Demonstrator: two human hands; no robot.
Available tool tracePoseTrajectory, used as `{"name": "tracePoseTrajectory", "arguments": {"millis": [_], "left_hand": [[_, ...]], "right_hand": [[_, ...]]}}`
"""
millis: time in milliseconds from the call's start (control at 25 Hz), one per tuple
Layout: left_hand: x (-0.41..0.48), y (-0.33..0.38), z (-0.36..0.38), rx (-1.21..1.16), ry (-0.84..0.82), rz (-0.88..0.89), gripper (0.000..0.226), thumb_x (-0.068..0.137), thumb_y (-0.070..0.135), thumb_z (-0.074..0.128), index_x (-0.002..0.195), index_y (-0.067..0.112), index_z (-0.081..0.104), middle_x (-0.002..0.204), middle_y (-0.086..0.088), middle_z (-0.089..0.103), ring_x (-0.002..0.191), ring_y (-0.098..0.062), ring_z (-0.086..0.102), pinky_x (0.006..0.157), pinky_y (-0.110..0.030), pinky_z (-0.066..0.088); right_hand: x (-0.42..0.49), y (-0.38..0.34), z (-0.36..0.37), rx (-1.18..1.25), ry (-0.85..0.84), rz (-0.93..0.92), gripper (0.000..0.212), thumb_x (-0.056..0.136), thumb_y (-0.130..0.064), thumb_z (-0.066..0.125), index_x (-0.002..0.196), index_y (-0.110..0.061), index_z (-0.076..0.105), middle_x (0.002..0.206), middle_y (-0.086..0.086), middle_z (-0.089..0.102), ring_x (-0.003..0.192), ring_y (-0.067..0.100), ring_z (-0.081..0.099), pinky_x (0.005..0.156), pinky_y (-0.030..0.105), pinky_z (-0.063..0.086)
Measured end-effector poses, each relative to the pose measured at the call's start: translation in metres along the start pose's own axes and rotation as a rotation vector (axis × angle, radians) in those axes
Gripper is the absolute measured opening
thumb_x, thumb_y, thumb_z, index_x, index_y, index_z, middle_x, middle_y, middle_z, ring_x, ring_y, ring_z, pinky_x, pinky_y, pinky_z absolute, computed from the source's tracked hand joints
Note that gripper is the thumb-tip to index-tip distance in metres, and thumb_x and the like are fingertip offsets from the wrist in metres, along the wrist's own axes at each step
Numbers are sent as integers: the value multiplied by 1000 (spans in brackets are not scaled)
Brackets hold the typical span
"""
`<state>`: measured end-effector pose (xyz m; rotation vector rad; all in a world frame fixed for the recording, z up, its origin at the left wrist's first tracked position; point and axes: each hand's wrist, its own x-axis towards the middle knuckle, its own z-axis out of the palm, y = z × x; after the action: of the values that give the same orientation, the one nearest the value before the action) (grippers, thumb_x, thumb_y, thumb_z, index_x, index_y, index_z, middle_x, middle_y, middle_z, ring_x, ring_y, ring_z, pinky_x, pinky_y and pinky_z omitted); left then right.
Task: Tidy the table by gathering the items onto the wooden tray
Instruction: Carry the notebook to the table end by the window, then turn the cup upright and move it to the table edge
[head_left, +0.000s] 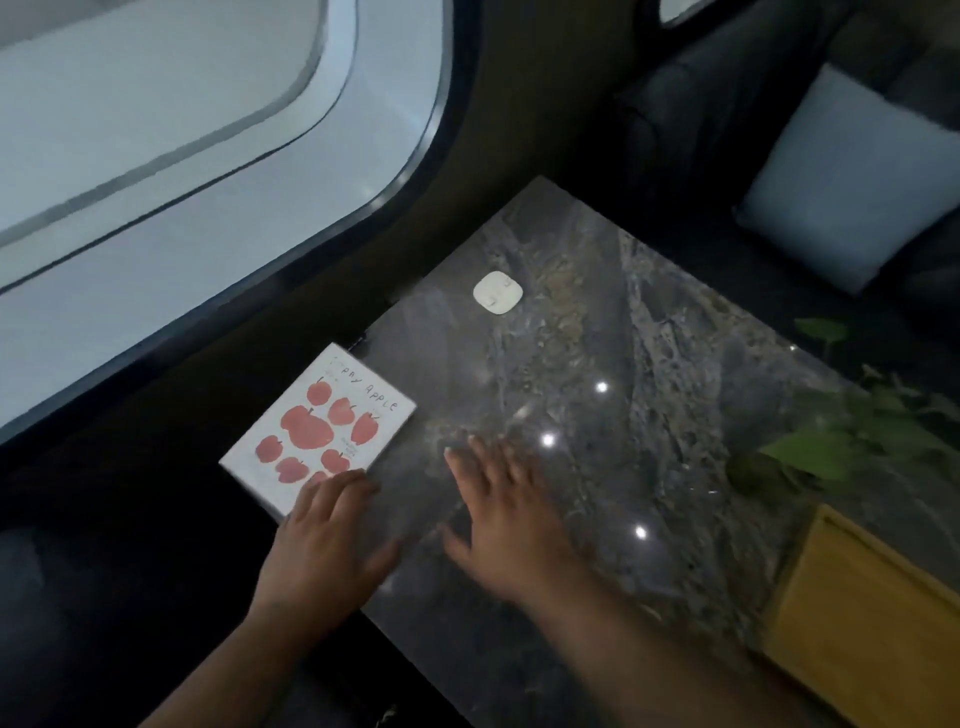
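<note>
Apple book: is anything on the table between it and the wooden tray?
Only the right hand, spread above the marble table beside the apple book. The left hand rests on the book's near corner. Bare tabletop leads to the wooden tray; the leaves lie beyond that path.

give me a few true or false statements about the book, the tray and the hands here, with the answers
1. The left hand rests its fingers on the near corner of the apple book. True.
2. The apple book lies inside the wooden tray. False: it lies at the table's left edge, partly overhanging it, far from the tray at the right.
3. The right hand is spread open over the marble table, holding nothing. True.
4. The small white square item is in the right hand. False: it sits alone on the table, beyond both hands.
5. The tray shows no items in its visible part. True.
</note>
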<state>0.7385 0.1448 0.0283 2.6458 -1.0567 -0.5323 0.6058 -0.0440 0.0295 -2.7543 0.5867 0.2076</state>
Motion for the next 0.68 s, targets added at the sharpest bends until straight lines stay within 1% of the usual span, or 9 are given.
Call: {"name": "tracePoseTrajectory", "arguments": {"millis": [40, 120, 200, 360, 400, 440, 520, 600, 680], "left_hand": [[-2, 19, 6, 40, -15, 76, 78, 78, 75, 52, 141, 29, 53, 151, 0, 52, 140, -26, 46, 112, -49, 44], [-4, 52, 21, 84, -58, 171, 85, 76, 76, 51, 145, 27, 53, 158, -5, 48, 145, -32, 45, 118, -54, 39], [-10, 87, 34, 111, -121, 248, 87, 76, 76, 50, 146, 24, 55, 159, -8, 48, 146, -35, 45, 121, -57, 34], [-25, 162, 61, 187, -201, 410, 89, 75, 77, 50, 146, 24, 55, 158, -8, 50, 144, -34, 48, 119, -58, 36], [-26, 167, 69, 183, -171, 416, 91, 75, 79, 49, 148, 25, 53, 160, -6, 48, 146, -34, 46, 119, -59, 35], [-26, 165, 65, 182, -187, 404, 93, 75, 82, 49, 151, 28, 49, 162, -5, 44, 149, -33, 42, 120, -60, 32], [-53, 270, 102, 238, -217, 683, 98, 74, 87, 47, 154, 32, 43, 167, -2, 36, 153, -33, 35, 120, -63, 29], [-50, 275, 102, 261, -225, 633, 101, 70, 87, 48, 155, 33, 41, 169, -2, 33, 154, -34, 32, 118, -67, 32], [-55, 296, 114, 293, -260, 656, 103, 69, 88, 49, 156, 34, 38, 170, -1, 29, 156, -33, 28, 118, -67, 31]], "right_hand": [[-21, 14, -1, 19, 24, 27, 86, 88, -64, 46, 159, -25, 16, 165, 13, 26, 150, 42, 21, 116, 60, 26], [-65, 38, -1, -6, 52, 70, 87, 88, -66, 46, 160, -25, 18, 166, 13, 25, 152, 42, 18, 117, 61, 25], [-106, 59, -1, -1, 80, 147, 85, 90, -67, 46, 159, -23, 24, 164, 15, 29, 150, 43, 23, 117, 61, 27], [-201, 100, -5, 53, 84, 350, 85, 84, -69, 52, 155, -26, 33, 159, 14, 40, 143, 46, 37, 112, 65, 32], [-216, 107, -5, 33, 96, 370, 88, 83, -72, 53, 155, -27, 33, 159, 13, 40, 143, 46, 37, 112, 67, 30], [-219, 113, 0, -22, 147, 385, 90, 83, -75, 51, 157, -26, 30, 160, 13, 37, 144, 48, 33, 112, 70, 26], [-334, 167, -6, 24, 209, 710, 94, 85, -80, 43, 160, -28, 21, 167, 10, 22, 151, 48, 14, 113, 72, 14], [-342, 179, -4, 8, 209, 720, 94, 85, -82, 40, 161, -34, 13, 170, 5, 10, 153, 45, 4, 114, 71, 9], [-365, 188, -8, 39, 175, 781, 94, 83, -81, 43, 160, -36, 14, 170, 5, 14, 153, 45, 9, 114, 71, 12]]}}
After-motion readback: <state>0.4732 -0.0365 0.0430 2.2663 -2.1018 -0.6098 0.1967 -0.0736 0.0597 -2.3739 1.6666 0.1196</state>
